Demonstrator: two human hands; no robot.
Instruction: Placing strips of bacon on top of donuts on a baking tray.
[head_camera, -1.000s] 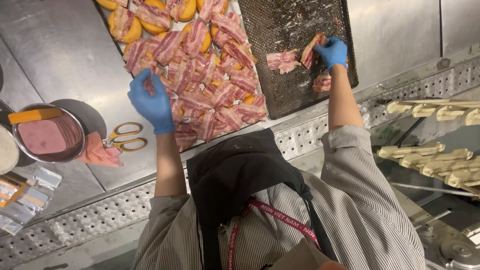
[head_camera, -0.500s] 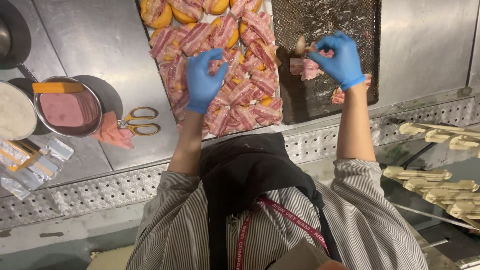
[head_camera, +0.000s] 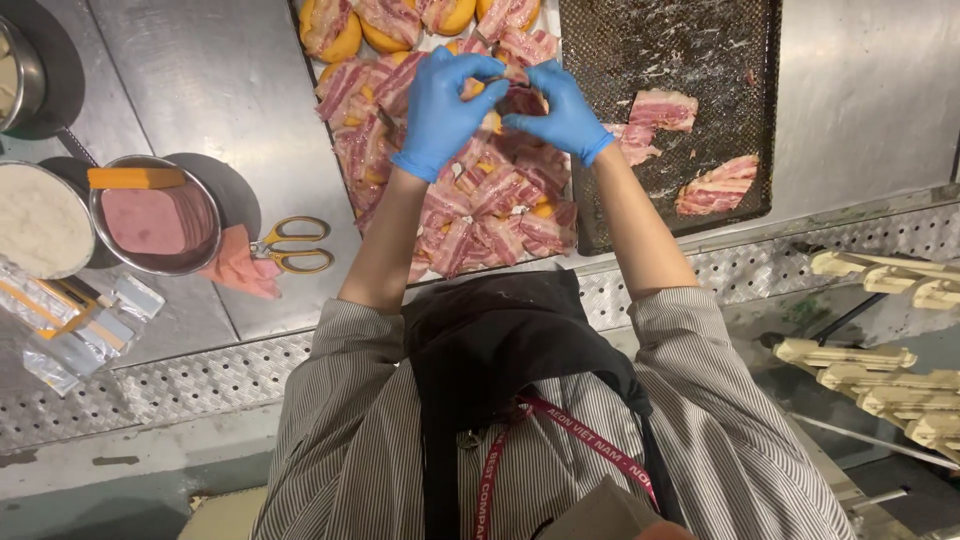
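Bacon slices (head_camera: 480, 200) covered the tray of orange buns (head_camera: 345, 40) in the middle of the steel counter (head_camera: 210, 90), laid in overlapping rows so each bun was wrapped. At far left sat a bowl of white filling (head_camera: 40, 220), then a metal bowl of pink ham slices (head_camera: 150, 215) with an orange scraper across its rim, and yellow-handled scissors (head_camera: 290, 248), all within reach. Above the tray the left hand (head_camera: 440, 105) and right hand (head_camera: 560, 110), in blue gloves, met and pinched one bacon strip (head_camera: 520, 98) between their fingertips. Right of them, a dark mesh tray (head_camera: 680, 40) held a few spare strips (head_camera: 715, 185), apparently as stock.
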